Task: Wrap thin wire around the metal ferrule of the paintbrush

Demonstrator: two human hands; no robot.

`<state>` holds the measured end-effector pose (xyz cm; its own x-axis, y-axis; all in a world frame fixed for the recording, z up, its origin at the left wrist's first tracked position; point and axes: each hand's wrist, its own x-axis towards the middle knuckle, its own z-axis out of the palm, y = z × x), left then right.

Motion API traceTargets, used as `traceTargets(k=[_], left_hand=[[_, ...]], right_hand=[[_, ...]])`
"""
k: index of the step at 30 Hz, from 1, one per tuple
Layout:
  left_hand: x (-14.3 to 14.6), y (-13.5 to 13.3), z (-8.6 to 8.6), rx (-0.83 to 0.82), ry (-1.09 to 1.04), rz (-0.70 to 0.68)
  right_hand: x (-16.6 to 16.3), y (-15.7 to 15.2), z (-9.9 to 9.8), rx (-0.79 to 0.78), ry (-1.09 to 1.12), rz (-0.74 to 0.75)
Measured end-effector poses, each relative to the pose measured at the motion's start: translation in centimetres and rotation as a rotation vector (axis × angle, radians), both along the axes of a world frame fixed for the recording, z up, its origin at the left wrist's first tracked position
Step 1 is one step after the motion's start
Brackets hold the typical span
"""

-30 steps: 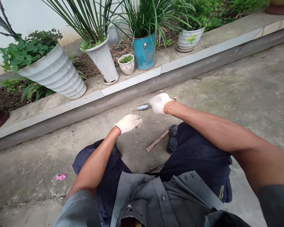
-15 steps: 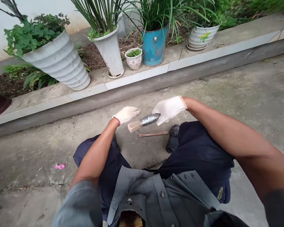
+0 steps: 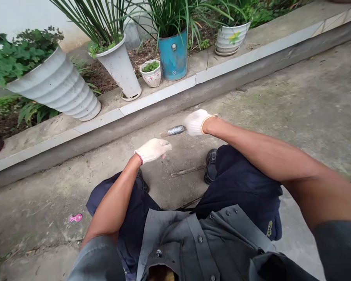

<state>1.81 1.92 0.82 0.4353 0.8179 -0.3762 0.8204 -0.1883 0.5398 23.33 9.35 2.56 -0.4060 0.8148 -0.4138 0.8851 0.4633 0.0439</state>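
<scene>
My right hand, in a white knit glove, is closed around a short wooden stick wound with silver wire. Its pale wooden end points left, above the concrete. Nearer my body and to the left, my left hand, gloved the same way, has its thumb and fingers pressed together. Whatever they may pinch is too small to make out. A gap separates this hand from the wound stick. Below both hands a slim wooden strip lies on the ground, its right end by my right shoe.
Beyond my hands runs a low tiled ledge. On it stand a ribbed white pot, a tall white pot, a small patterned pot, a blue bucket and another white pot. A pink object lies at left.
My right hand has moved forward toward the ledge with the wire-wound stick. My left hand has come slightly back toward me, so the two are farther apart. The view has shifted too.
</scene>
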Motion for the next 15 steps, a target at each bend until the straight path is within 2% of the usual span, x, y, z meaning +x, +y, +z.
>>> traceTargets(k=[3,6,11,15], left_hand=[[-0.1,-0.2,0.0,0.021,-0.033,0.003],[-0.5,0.0,-0.3,0.059,-0.057,0.019],[-1.4,1.1,-1.2,0.135,-0.054,0.008],[-1.4,1.4,-1.3,0.175,0.003,-0.019]], right_hand=[[0.1,0.1,1.3,0.011,0.13,0.033],[0.6,-0.2,2.2,-0.078,0.29,0.073],[1.8,-1.2,2.4,-0.464,0.422,0.127],[2.2,-1.7,0.7,-0.708,0.371,0.186]])
